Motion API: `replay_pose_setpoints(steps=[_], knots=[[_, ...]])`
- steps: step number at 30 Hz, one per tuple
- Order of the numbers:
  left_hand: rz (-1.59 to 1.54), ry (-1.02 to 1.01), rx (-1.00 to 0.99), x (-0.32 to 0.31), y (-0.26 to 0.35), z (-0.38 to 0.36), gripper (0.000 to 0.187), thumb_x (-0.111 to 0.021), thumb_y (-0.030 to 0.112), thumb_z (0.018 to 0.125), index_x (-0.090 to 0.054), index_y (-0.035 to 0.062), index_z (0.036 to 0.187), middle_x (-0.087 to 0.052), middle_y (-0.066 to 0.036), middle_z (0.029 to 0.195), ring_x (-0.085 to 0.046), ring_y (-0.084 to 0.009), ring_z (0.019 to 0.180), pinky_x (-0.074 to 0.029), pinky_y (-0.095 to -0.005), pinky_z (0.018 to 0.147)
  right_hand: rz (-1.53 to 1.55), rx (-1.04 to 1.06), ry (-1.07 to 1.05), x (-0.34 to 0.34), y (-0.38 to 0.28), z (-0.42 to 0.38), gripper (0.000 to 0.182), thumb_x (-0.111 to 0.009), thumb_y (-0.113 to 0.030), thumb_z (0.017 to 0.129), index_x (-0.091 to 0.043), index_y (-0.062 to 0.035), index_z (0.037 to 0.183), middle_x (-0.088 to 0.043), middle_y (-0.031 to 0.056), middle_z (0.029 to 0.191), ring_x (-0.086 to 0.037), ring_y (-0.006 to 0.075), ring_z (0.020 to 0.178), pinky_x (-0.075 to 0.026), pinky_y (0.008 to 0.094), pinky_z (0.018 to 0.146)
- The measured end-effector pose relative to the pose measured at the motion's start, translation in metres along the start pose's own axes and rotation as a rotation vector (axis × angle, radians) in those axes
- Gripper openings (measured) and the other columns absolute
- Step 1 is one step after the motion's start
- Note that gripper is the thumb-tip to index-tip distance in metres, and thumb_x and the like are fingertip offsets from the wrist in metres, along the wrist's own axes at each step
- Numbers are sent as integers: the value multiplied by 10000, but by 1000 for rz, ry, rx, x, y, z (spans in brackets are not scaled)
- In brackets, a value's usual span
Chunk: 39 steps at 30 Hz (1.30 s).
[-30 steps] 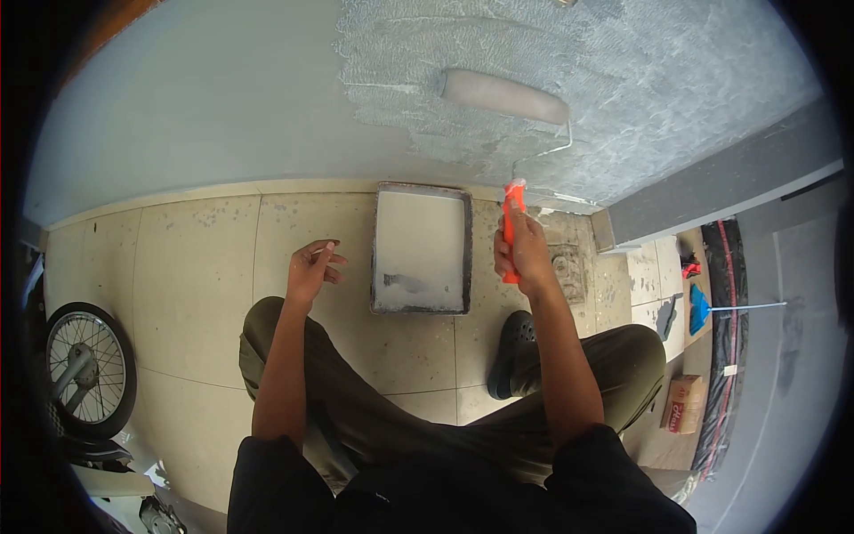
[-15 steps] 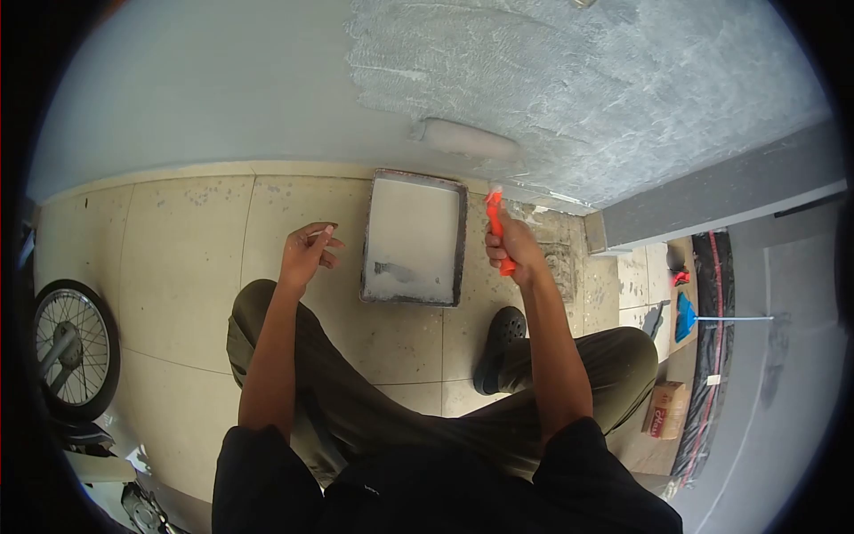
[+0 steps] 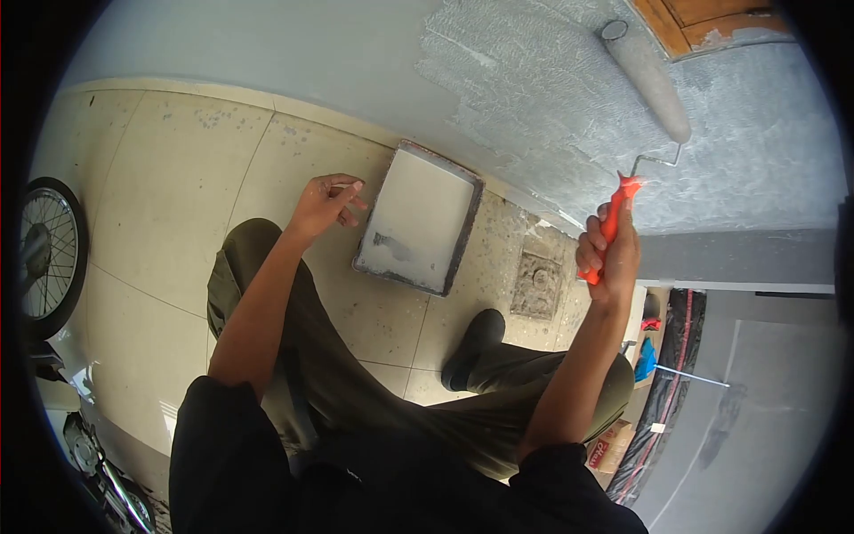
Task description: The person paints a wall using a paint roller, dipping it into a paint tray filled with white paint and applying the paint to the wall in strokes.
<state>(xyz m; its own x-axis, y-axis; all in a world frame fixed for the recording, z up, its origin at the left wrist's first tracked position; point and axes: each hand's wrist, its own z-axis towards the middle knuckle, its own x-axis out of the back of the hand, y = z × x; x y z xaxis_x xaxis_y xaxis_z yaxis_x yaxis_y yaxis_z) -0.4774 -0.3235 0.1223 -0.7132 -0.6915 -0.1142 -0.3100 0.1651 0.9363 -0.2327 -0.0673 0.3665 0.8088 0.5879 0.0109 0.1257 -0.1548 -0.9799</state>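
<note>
My right hand (image 3: pixel 614 249) is wrapped round the orange handle of a paint roller (image 3: pixel 652 84). The roller's pale sleeve lies against the textured grey wall (image 3: pixel 534 80), high on the right, and its wire frame shows between sleeve and handle. My left hand (image 3: pixel 327 209) hangs over the floor, just left of a dark-rimmed paint tray (image 3: pixel 358 261). Its fingers are loosely bent and apart, and I see nothing in them. Pale paint covers the tray's inside, with a dark streak near the lower end.
A motorcycle wheel (image 3: pixel 55 254) stands at the far left. A square drain cover (image 3: pixel 536 283) is set in the paint-spotted tiles right of the tray. Farther right are a blue dustpan-like object (image 3: pixel 646 360) and a cardboard box (image 3: pixel 610 447). A wooden frame (image 3: pixel 689 20) borders the wall top right.
My right hand has carried the roller up and to the right along the wall, from near its base. The view has turned to the right. My left hand stays beside the tray.
</note>
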Motion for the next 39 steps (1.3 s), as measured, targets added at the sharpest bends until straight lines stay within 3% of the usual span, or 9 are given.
replay_pose_setpoints(steps=[8, 10, 12, 17, 23, 27, 35, 39], knots=[[-5, 42, 13, 8, -4, -3, 395, -604, 310, 1014, -642, -31, 1209, -726, -130, 882, -637, -122, 571, -531, -257, 566, 55, -270, -99, -14, 146, 32, 411, -431, -515, 1052, -469, -124, 931, -425, 19, 651, -404, 142, 487, -390, 323, 470], [2, 27, 22, 5, -5, -2, 397, -604, 314, 1014, -643, -30, 1208, -726, -129, 880, -636, -121, 570, -529, -255, 567, 40, -293, -78, -18, 179, 34, 419, -435, -519, 1050, -467, -124, 915, -421, 12, 639, -401, 138, 469, -380, 319, 448], [4, 21, 20, 2, -3, -1, 400, -603, 318, 1014, -644, -29, 1208, -726, -128, 879, -635, -119, 570, -527, -253, 567, -39, -473, -77, -17, 196, 37, 432, -454, -531, 1040, -465, -125, 892, -413, 0, 622, -400, 132, 450, -366, 318, 426], [-27, 35, 18, -1, 1, -3, 376, -620, 270, 1003, -636, -49, 1201, -729, -142, 875, -633, -123, 554, -527, -260, 560, -55, -556, -155, 3, 228, 62, 459, -495, -551, 1018, -466, -117, 870, -409, -24, 611, -389, 96, 440, -349, 298, 411], [-43, 49, -1, 5, 3, -7, 403, -609, 320, 1011, -647, -29, 1210, -728, -110, 865, -624, -111, 562, -510, -249, 562, -124, -524, -98, -10, 196, 47, 424, -495, -505, 1032, -473, -112, 875, -410, -34, 621, -370, 78, 444, -327, 268, 404], [-70, 40, 12, -4, 8, -11, 389, -604, 304, 1013, -648, -31, 1204, -730, -109, 864, -618, -110, 558, -505, -247, 560, -172, -384, -30, -8, 155, 27, 429, -519, -515, 1021, -500, -101, 910, -401, -38, 613, -371, 67, 432, -327, 264, 389], [-153, -172, -31, -51, 10, -17, 363, -635, 278, 996, -656, -37, 1175, -741, -119, 865, -637, -127, 563, -499, -254, 538, -165, -100, 21, 2, 42, -1, 434, -477, -520, 1038, -490, -108, 902, -372, -46, 604, -339, 51, 396, -301, 237, 352], [-181, -321, -32, -79, 9, -22, 335, -597, 266, 1020, -637, 8, 1231, -732, -116, 930, -649, -122, 645, -540, -266, 619, -170, -72, 88, 0, 3, -4, 253, -579, -296, 995, -497, -79, 894, -422, -18, 613, -373, 72, 404, -322, 257, 353]])
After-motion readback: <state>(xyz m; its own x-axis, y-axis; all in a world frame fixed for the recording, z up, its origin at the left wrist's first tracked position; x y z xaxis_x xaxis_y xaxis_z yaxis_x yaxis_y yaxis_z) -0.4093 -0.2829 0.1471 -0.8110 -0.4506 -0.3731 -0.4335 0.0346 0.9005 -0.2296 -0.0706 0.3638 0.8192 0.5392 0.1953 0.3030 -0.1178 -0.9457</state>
